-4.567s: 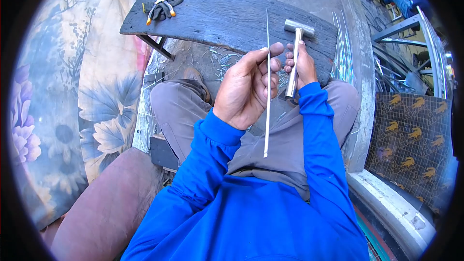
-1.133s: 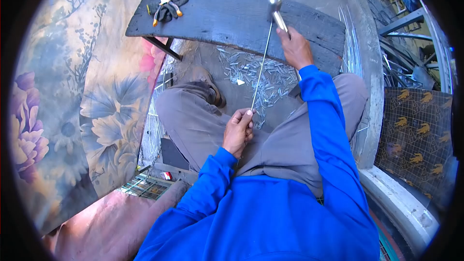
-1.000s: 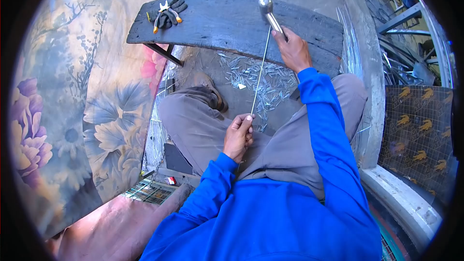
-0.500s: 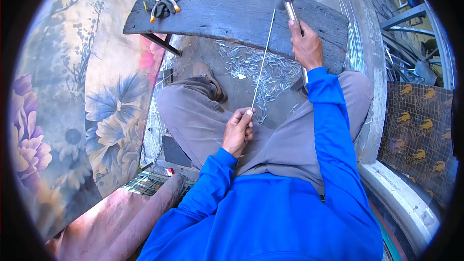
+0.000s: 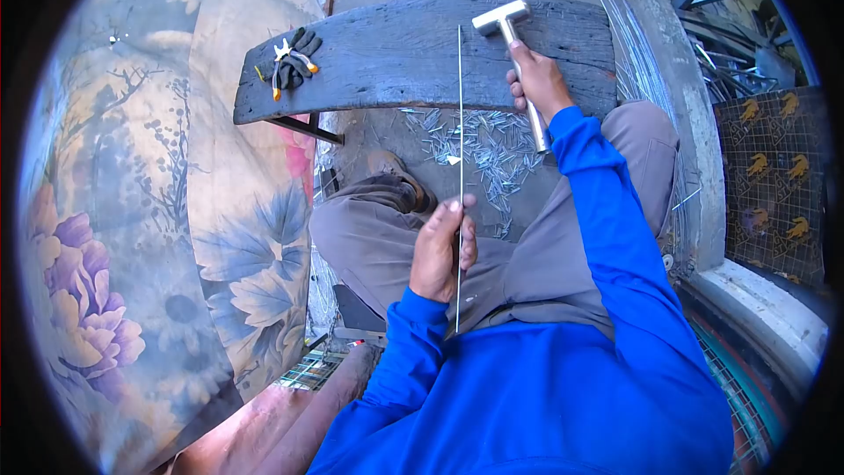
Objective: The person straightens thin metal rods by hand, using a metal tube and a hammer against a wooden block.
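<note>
A thin metal rod [image 5: 460,145] runs nearly upright through the view, its far end over the dark wooden bench [image 5: 387,53] and its near end by my lap. My left hand [image 5: 446,246] pinches it between thumb and fingers above my thighs. My right hand [image 5: 538,79] is wrapped round the handle of a metal hammer [image 5: 501,18], whose head is over the right part of the bench. The hammer's handle end points down toward my right knee. Many short cut metal pieces [image 5: 497,158] lie scattered on the floor below the bench.
Orange-handled pliers [image 5: 283,66] lie with dark gloves [image 5: 301,46] at the bench's left end. Long thin rods [image 5: 637,62] lean beyond its right end. A flowered sheet [image 5: 167,167] spreads on the left. A concrete ledge [image 5: 699,149] runs along the right.
The rod has turned from slanted to nearly upright, and my left hand now grips it further along. The hammer's head has moved left and down, away from its raised tilt, with my right hand.
</note>
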`<state>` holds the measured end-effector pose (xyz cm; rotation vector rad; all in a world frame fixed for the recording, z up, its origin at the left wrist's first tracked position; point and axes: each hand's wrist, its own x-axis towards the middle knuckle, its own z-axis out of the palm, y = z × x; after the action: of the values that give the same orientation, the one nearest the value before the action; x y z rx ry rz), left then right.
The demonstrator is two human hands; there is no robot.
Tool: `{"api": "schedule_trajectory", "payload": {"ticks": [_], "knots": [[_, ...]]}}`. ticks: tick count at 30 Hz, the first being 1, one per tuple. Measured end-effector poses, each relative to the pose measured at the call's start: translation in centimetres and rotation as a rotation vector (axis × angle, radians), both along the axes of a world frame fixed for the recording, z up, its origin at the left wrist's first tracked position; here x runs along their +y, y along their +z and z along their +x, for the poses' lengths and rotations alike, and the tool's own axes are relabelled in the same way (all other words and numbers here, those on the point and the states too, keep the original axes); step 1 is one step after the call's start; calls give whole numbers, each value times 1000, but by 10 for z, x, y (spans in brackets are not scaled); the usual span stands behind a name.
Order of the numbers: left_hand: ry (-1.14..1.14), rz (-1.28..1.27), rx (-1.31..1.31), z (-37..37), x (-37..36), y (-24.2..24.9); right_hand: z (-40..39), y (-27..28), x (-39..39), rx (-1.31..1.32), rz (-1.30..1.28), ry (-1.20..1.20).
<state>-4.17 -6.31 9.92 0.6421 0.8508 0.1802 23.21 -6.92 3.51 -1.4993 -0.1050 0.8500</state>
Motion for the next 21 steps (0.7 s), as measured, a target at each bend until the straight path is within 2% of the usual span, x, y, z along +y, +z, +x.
{"api": "schedule_trajectory", "payload": {"ticks": [1, 3, 10, 21], "knots": [[-2, 7, -26, 9, 3, 10, 2, -2, -1, -1, 1, 5], [19, -16, -98, 27, 7, 28, 5, -6, -4, 163, 57, -12], [80, -208, -343, 72, 20, 62, 5, -10, -4, 172, 92, -21], [97, -252, -328, 76, 21, 50, 4, -8, -4, 175, 89, -10]]}}
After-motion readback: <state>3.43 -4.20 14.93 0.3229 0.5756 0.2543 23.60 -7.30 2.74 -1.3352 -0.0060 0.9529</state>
